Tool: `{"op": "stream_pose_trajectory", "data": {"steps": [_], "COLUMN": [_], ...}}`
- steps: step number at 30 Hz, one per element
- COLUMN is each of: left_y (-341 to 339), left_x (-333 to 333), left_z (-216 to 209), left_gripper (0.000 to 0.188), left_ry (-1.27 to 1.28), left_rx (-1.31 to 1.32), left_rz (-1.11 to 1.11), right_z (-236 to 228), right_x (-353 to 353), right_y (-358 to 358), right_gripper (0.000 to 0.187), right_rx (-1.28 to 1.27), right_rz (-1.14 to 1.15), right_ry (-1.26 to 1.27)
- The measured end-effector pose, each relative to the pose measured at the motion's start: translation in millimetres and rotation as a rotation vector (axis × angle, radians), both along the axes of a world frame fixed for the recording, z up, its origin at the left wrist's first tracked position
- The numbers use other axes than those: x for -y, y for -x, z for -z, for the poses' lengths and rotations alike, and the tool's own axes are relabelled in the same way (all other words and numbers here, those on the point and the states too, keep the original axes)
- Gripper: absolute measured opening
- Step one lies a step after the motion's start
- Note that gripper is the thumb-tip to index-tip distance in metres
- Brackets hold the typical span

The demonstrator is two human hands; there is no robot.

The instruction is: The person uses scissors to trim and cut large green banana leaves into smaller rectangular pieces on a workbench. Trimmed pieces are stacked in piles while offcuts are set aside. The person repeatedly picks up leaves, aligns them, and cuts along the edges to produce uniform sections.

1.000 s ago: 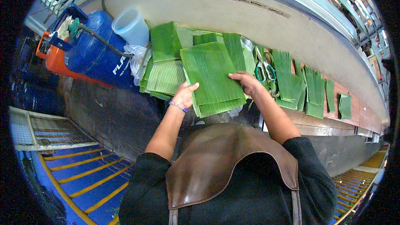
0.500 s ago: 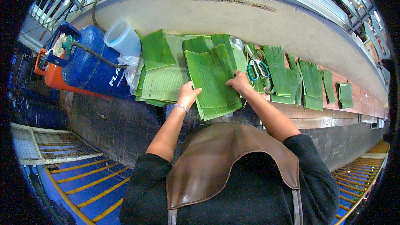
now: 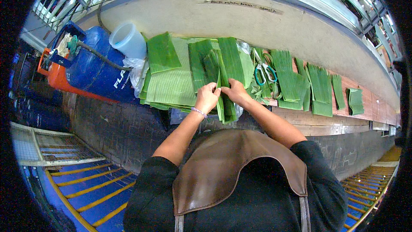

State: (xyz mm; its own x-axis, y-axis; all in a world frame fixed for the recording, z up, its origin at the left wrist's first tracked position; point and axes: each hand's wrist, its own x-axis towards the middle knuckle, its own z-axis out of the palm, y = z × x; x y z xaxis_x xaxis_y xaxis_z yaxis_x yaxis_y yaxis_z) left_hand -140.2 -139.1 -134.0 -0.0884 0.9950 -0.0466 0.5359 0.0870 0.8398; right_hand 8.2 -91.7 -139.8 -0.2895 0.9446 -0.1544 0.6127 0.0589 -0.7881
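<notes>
Cut banana leaf pieces are between my two hands, bent up into a narrow upright fold. My left hand pinches the fold's near part from the left. On the other side my right hand grips it, thumb close to the left one. Under and behind the fold, a large pale green stack of banana leaves covers the table, with darker cut pieces lying on top. A pair of scissors with teal-rimmed handles rests on leaves to the right of my right hand.
At left stand a blue gas cylinder, an orange cylinder and a translucent plastic bucket. Several bundles of cut leaves line the wooden table to the right. A wall runs along the back.
The leaf pieces, held spread flat before, are now folded into a narrow upright bundle. My hands have come together, the left moving right and the right moving left.
</notes>
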Motion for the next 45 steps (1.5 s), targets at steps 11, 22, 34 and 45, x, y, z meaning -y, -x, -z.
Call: {"op": "stream_pose_trajectory", "data": {"steps": [11, 22, 34, 45], "left_y": [-9, -5, -41, 31], "left_x": [8, -19, -13, 0], "left_z": [-2, -16, -30, -57], "left_gripper": [0.03, 0.046, 0.048, 0.067], "left_ry": [0.063, 0.187, 0.057, -0.046], "left_rx": [0.138, 0.906, 0.886, 0.742], "left_rz": [0.17, -0.036, -0.044, -0.009], "right_z": [18, -19, 34, 91], "right_x": [-4, 17, -46, -113], "right_y": [-19, -49, -134, -163], "right_gripper": [0.024, 0.024, 0.034, 0.068], "right_rx": [-0.058, -1.041, -0.156, 0.446], "right_rz": [0.048, -0.025, -0.007, 0.257], "right_ry": [0.143, 0.568, -0.136, -0.144]}}
